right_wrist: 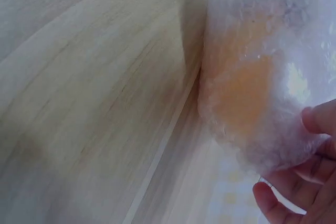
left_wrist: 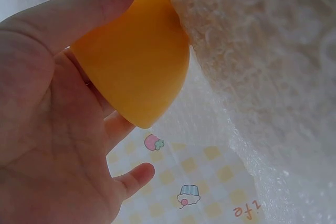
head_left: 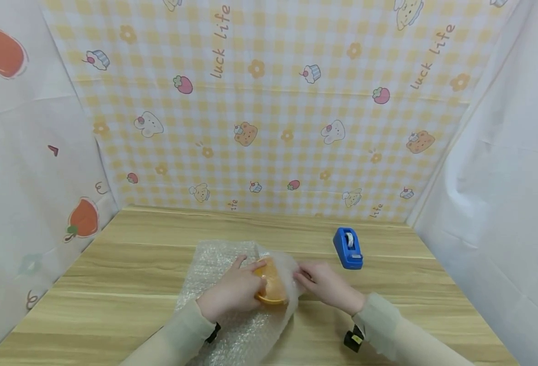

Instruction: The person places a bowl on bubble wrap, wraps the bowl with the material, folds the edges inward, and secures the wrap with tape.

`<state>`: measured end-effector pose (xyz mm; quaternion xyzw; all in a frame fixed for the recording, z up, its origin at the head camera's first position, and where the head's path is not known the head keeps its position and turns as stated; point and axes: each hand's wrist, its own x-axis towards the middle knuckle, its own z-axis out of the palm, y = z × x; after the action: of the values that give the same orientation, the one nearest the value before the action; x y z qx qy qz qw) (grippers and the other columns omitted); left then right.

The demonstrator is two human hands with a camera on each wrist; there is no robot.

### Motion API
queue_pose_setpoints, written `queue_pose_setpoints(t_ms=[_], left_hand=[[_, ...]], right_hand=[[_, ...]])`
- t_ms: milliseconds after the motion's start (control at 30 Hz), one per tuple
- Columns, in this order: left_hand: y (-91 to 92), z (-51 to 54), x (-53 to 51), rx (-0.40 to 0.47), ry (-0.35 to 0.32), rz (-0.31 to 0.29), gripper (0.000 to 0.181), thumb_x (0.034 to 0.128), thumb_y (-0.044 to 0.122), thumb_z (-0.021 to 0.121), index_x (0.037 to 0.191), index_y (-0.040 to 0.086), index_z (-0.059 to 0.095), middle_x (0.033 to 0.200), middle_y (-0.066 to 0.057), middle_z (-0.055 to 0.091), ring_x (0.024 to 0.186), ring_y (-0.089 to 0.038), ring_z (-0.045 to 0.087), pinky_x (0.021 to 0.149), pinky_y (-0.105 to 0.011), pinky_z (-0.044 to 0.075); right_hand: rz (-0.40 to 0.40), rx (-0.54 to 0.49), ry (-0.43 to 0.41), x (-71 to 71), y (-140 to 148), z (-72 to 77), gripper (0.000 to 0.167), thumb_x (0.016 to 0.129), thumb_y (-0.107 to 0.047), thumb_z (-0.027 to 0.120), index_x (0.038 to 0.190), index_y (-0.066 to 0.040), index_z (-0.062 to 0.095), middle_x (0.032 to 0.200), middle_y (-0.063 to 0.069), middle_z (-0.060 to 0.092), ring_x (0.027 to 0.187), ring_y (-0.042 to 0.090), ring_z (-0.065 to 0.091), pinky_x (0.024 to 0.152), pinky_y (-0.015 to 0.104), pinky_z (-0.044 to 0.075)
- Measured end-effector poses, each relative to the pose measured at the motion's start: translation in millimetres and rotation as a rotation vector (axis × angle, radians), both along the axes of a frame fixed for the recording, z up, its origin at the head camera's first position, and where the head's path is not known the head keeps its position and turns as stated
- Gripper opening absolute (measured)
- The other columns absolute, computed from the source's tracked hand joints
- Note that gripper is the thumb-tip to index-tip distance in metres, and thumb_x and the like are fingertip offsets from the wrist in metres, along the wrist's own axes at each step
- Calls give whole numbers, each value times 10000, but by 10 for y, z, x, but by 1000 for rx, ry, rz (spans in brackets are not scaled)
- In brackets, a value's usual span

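An orange bowl point(head_left: 272, 302) rests on a sheet of bubble wrap point(head_left: 250, 330), whose right part is folded over the bowl's right side. My left hand point(head_left: 233, 291) grips the bowl from the left; in the left wrist view the thumb lies on one face of the orange wall point(left_wrist: 142, 66), with fingers behind it. On the other side, my right hand point(head_left: 327, 285) pinches the folded edge of the wrap. Orange shows through the wrap point(right_wrist: 294, 135) in the right wrist view. The bowl's right part is blurred by the layer over it.
A blue tape dispenser point(head_left: 349, 249) with a roll of tape stands on the wooden table point(head_left: 113, 264), behind and right of my right hand. A checked cloth point(head_left: 269, 112) hangs at the table's back edge, with pale cloths on both sides. Each wrist bears a black device.
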<state>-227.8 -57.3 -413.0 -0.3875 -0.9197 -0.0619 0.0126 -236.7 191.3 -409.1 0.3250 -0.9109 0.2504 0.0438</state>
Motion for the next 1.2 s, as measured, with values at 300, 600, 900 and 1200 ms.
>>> queue_pose_setpoints(t_ms=[300, 600, 900, 1200], left_hand=[[-1, -6, -7, -19, 18, -2, 142, 743, 320, 783, 706, 286, 651, 849, 173, 677, 1377, -224, 370, 1098, -603, 191], [1, -10, 6, -17, 8, 6, 163, 756, 352, 783, 712, 283, 642, 809, 160, 677, 1351, -281, 407, 1104, -598, 181], [-1, -24, 6, -1, 14, 0, 121, 749, 314, 781, 698, 298, 673, 803, 190, 656, 1366, -288, 383, 1098, -607, 189], [-3, -43, -7, -5, 64, -7, 72, 757, 328, 777, 781, 290, 720, 830, 176, 671, 1187, -219, 530, 1086, -590, 219]], right_hand=[[-64, 46, 63, 2, -114, -31, 279, 973, -176, 575, 705, -203, 502, 617, -121, 441, 518, 7, 417, 465, 203, 413], [-97, 86, 192, -2, -175, -93, 148, 910, -130, 616, 784, -155, 543, 616, -127, 413, 504, -5, 391, 448, 177, 380], [-52, 149, 454, -6, -198, -146, 228, 817, -79, 699, 947, -127, 518, 745, -85, 449, 490, -7, 335, 386, 138, 275], [86, 154, 665, -34, -236, -192, 274, 727, 35, 723, 899, -143, 606, 932, 45, 536, 699, 135, 443, 555, 227, 399]])
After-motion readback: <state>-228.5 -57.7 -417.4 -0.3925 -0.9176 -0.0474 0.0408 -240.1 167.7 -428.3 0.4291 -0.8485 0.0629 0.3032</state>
